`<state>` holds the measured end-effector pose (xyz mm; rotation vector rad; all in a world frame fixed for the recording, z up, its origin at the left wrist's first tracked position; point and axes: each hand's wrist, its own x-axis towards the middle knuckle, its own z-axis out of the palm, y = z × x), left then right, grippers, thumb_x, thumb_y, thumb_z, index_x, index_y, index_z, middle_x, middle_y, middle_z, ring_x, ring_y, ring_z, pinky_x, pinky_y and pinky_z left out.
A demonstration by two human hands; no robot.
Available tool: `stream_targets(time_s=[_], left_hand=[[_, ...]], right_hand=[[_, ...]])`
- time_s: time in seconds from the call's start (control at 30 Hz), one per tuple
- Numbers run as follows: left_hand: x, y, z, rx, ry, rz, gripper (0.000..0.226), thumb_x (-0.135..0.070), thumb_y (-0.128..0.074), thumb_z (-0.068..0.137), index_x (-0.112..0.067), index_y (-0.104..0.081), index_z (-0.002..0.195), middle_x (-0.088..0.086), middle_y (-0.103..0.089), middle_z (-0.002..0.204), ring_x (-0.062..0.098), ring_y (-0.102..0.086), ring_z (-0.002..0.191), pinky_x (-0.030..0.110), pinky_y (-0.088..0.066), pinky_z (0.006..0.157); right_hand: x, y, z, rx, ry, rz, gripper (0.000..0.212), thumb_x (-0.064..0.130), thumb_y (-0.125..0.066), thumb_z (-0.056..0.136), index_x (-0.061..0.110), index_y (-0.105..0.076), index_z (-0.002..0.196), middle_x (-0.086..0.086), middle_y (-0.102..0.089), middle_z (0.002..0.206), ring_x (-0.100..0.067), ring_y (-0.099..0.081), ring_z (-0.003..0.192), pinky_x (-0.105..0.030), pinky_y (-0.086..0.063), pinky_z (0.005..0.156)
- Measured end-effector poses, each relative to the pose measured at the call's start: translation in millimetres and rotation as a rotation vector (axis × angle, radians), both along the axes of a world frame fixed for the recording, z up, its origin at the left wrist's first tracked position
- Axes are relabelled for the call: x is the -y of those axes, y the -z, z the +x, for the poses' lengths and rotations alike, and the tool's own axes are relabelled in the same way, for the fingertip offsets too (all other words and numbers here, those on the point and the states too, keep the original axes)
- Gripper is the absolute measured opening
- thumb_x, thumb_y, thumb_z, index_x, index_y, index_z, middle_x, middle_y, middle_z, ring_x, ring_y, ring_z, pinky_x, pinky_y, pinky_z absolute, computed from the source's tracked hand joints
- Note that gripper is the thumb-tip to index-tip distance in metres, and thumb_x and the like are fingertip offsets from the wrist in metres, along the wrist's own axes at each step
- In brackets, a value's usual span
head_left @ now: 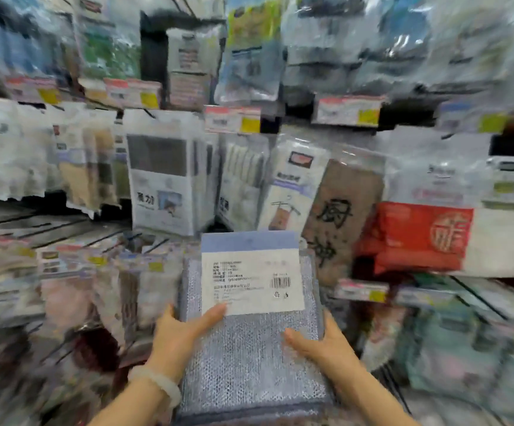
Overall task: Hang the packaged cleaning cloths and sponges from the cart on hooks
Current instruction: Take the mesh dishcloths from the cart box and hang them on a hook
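Observation:
A packaged blue-grey cleaning cloth point(249, 358) with a white barcode label and a blue header card is held upright in front of the display, its back facing me. My left hand point(182, 333) grips its left edge, thumb across the front below the label. My right hand point(320, 339) grips its right edge, thumb on the front. The fingers behind the pack are hidden. The pack's top sits level with the lower row of hung packs. The cart is out of view.
Rows of packaged cloths hang on hooks all around, blurred by motion. A brown cloth with black characters point(338, 222) and a red pack point(415, 235) hang to the right. A grey-and-white pack point(163, 179) hangs above left. Price tags point(234, 119) line the hook ends.

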<state>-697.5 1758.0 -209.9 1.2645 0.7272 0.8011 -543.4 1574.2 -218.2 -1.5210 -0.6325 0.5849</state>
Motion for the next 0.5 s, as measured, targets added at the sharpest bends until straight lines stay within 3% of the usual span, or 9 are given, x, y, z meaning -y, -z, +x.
stream_targets(time_s=[0.07, 0.13, 0.27, 0.33, 0.4, 0.5], left_hand=[[33, -2, 33, -0.015, 0.065, 0.035, 0.057, -0.019, -0.090, 0.051, -0.019, -0.055, 0.097, -0.002, -0.069, 0.090, 0.015, -0.067, 0.079, 0.030, -0.054, 0.071], [63, -5, 63, -0.008, 0.158, 0.041, 0.061, -0.018, -0.089, 0.052, -0.015, -0.054, 0.103, 0.001, -0.068, 0.093, 0.021, -0.067, 0.085, 0.037, -0.053, 0.080], [108, -15, 111, 0.004, 0.292, 0.083, 0.064, -0.021, -0.087, 0.059, -0.012, -0.050, 0.111, 0.005, -0.065, 0.101, 0.024, -0.065, 0.092, 0.042, -0.051, 0.090], [124, -20, 135, 0.009, 0.361, 0.092, 0.059, -0.021, -0.086, 0.062, -0.014, -0.052, 0.109, -0.002, -0.066, 0.092, 0.014, -0.064, 0.082, 0.030, -0.053, 0.074], [136, -26, 157, 0.006, 0.434, 0.090, 0.051, -0.022, -0.084, 0.065, -0.015, -0.053, 0.105, -0.008, -0.063, 0.086, 0.006, -0.060, 0.074, 0.020, -0.046, 0.058], [151, -35, 188, 0.004, 0.521, 0.094, 0.050, -0.024, -0.083, 0.066, -0.013, -0.052, 0.103, -0.007, -0.061, 0.087, 0.007, -0.058, 0.073, 0.020, -0.041, 0.054]], right_hand=[[42, -1, 13, 0.047, 0.163, 0.027, 0.079, 0.033, -0.087, 0.058, 0.025, -0.043, 0.123, 0.009, -0.068, 0.106, -0.001, -0.068, 0.087, -0.017, -0.053, 0.072], [80, -5, 25, 0.085, 0.290, 0.032, 0.072, 0.034, -0.086, 0.059, 0.028, -0.044, 0.117, 0.019, -0.064, 0.100, 0.012, -0.063, 0.074, -0.004, -0.046, 0.057], [141, -13, 47, 0.037, 0.496, 0.062, 0.058, 0.025, -0.083, 0.064, 0.032, -0.038, 0.099, 0.027, -0.051, 0.084, 0.013, -0.053, 0.054, -0.002, -0.040, 0.042], [164, -17, 54, 0.019, 0.575, 0.061, 0.060, 0.021, -0.081, 0.068, 0.030, -0.037, 0.107, 0.023, -0.050, 0.086, 0.011, -0.045, 0.058, -0.005, -0.042, 0.044], [184, -22, 61, -0.010, 0.629, 0.078, 0.072, 0.020, -0.080, 0.070, 0.022, -0.036, 0.128, 0.016, -0.048, 0.093, 0.009, -0.042, 0.067, -0.012, -0.040, 0.051], [207, -32, 71, -0.048, 0.687, 0.094, 0.088, 0.021, -0.079, 0.071, 0.017, -0.028, 0.142, 0.016, -0.042, 0.094, 0.005, -0.043, 0.071, -0.014, -0.037, 0.056]])
